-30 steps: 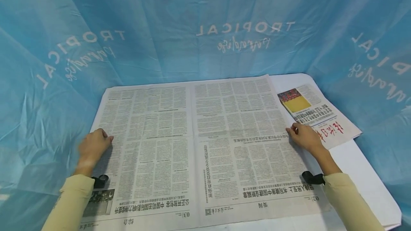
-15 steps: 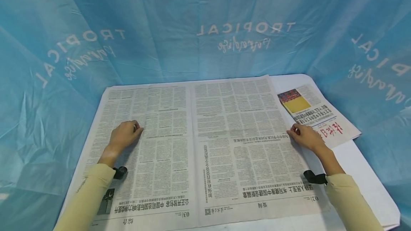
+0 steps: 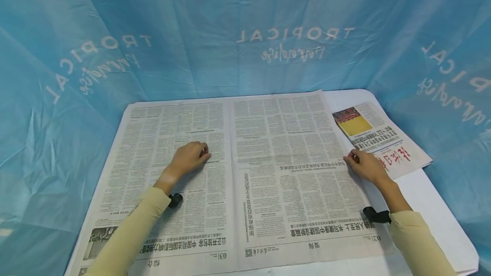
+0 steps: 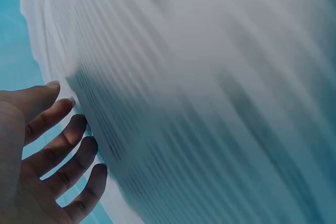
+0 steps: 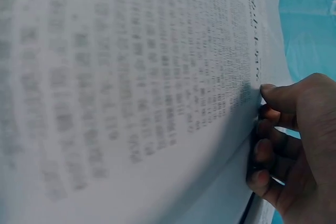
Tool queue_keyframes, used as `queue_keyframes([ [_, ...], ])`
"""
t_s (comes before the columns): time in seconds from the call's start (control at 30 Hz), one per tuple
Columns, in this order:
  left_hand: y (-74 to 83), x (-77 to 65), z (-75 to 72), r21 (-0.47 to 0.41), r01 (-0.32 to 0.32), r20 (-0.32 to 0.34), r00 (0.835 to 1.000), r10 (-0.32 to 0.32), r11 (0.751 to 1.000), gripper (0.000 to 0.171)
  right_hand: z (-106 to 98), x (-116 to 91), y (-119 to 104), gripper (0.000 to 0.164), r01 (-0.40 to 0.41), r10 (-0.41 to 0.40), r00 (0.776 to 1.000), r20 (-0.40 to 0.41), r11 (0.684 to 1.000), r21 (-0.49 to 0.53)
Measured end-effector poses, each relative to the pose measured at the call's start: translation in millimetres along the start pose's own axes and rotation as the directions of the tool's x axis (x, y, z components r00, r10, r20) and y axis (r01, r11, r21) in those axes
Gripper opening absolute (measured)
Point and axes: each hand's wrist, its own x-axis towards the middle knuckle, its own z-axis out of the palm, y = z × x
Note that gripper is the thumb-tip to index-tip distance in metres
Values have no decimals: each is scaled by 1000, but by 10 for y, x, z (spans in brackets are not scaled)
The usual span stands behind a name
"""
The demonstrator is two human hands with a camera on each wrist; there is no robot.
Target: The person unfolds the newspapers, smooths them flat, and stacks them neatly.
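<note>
The newspaper [image 3: 261,139] lies spread on the desk [image 3: 429,199], right edge pinched by the right hand [image 3: 366,167] – left hand [image 3: 188,158] over its other half, fingers relaxed, holding nothing; a one-sided tug could tear it

Grey newspaper [image 3: 245,182] with black print, white-lettered blue curtain [image 3: 245,69], cream sleeves [image 3: 128,235]

Surface [image 3: 427,201]: white, corners rounded, bare strip visible to the right of the right fingers [image 5: 265,150]. Open newspaper [image 3: 253,186]: spread flat under the left fingers [image 4: 60,144], its right edge at the right fingers. Folded newspaper [image 3: 383,137]: just beyond and right of the right fingers, one corner projecting past the surface's edge.
</note>
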Motion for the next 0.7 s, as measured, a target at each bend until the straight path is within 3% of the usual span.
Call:
queue_keyframes([
  [0.3, 518, 313, 276, -15, -125, -4, 992, 125, 992, 17, 21, -53, -18, 26, -25, 24, 999, -38, 999, -28],
  [0.53, 861, 504, 424, -26, -208, -3, 978, 208, 978, 16, -28, -131, 23, 21, -105, 79, 978, -194, 986, -128],
  [0.7, 1101, 643, 520, -49, -243, 27, 969, 244, 969, 17, -131, -183, 142, 35, -144, 98, 977, -188, 957, -250],
])
